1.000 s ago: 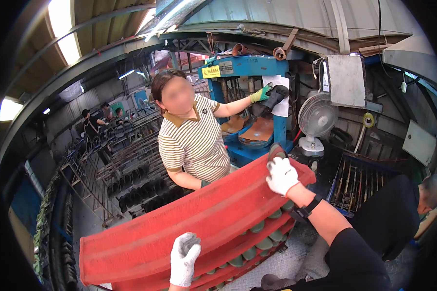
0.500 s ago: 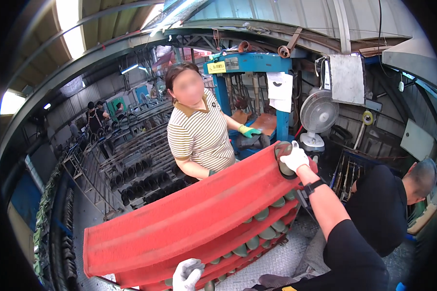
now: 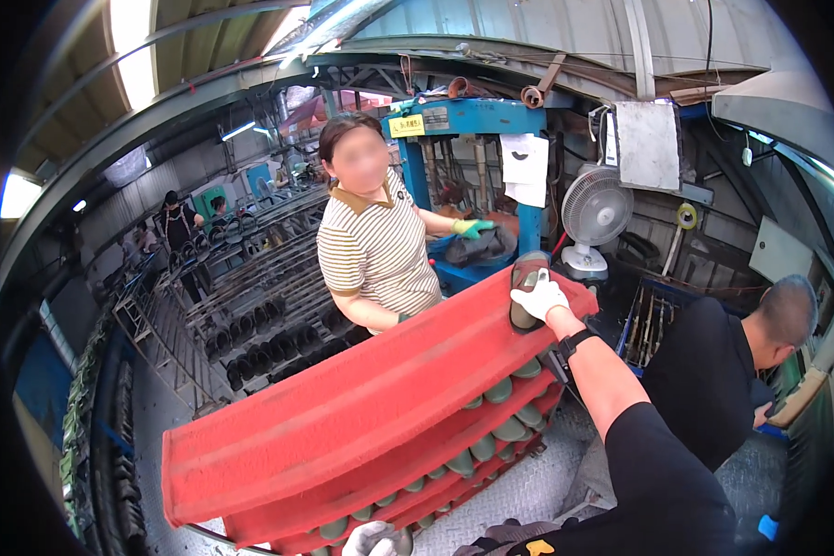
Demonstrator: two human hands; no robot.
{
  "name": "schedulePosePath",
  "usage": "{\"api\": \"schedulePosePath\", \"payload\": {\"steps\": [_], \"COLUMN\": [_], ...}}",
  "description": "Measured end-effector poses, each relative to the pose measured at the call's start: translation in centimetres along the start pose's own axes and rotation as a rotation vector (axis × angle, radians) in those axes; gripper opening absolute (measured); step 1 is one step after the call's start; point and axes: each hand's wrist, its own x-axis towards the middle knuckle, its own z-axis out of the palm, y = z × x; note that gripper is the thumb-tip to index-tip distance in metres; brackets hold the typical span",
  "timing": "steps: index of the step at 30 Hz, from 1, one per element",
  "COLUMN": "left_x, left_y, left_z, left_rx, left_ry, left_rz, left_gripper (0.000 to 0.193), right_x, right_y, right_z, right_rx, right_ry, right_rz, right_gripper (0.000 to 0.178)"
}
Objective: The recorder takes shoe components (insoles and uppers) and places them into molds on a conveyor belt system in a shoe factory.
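Your right hand (image 3: pixel 540 299) grips a likely light, flexible shoe (image 3: pixel 525 319), best held mid-length; whether your left hand (image 3: pixel 371 538) grips, I cannot tell.

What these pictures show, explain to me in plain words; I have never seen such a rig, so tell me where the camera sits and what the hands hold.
There is no robot here: a person wears a wide camera on the head, looking down, so edges bend and the corners go dark. The two white-gloved hands are the wearer's own. The right hand grips a shoe at the right end of a red covered rack; whether the shoe rests there or is lifted, I can't tell. Green shoes show along its lower tiers. The left hand is at the bottom edge, partly cut off, so its grip is unclear. Across the rack, a co-worker in a striped shirt stands by a blue machine.
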Motion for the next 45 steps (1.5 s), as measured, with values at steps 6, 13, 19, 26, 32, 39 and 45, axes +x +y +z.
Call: {"api": "schedulePosePath", "payload": {"steps": [6,13,19,26,32,39,45], "left_x": [0.3,0.8,0.9,3.9,5.2,7.9,14.1], "left_y": [2.8,0.6,-0.5,2.1,3.8,8.5,12.5], "left_z": [0.1,-0.6,-2.1,0.7,3.0,3.4,-1.2], "left_rx": [0.065,0.025,-0.039,-0.015,-0.023,0.174,0.511], "left_ry": [-0.019,-0.007,0.067,0.016,-0.033,-0.021,0.141], "left_rz": [-0.014,0.021,-0.015,-0.015,0.020,0.084,0.362], "left_gripper": [0.030,0.030,0.031,0.030,0.031,0.027,0.035], "right_x": [-0.3,1.4,6.9,4.3,6.7,7.1,11.9], "right_y": [0.7,-1.3,-0.6,-6.6,-5.7,-1.3,7.6], "right_z": [1.8,2.9,1.0,-0.1,-0.6,-0.3,2.8], "right_rx": [0.193,0.234,1.604,-0.014,0.008,0.695,1.109], "right_ry": [0.042,0.164,-0.098,0.174,-0.001,0.025,-0.042], "right_rz": [0.123,0.173,0.274,0.150,0.173,0.111,0.180], "right_gripper": [0.121,0.108,0.066,0.093,0.115,0.102,0.018]}}
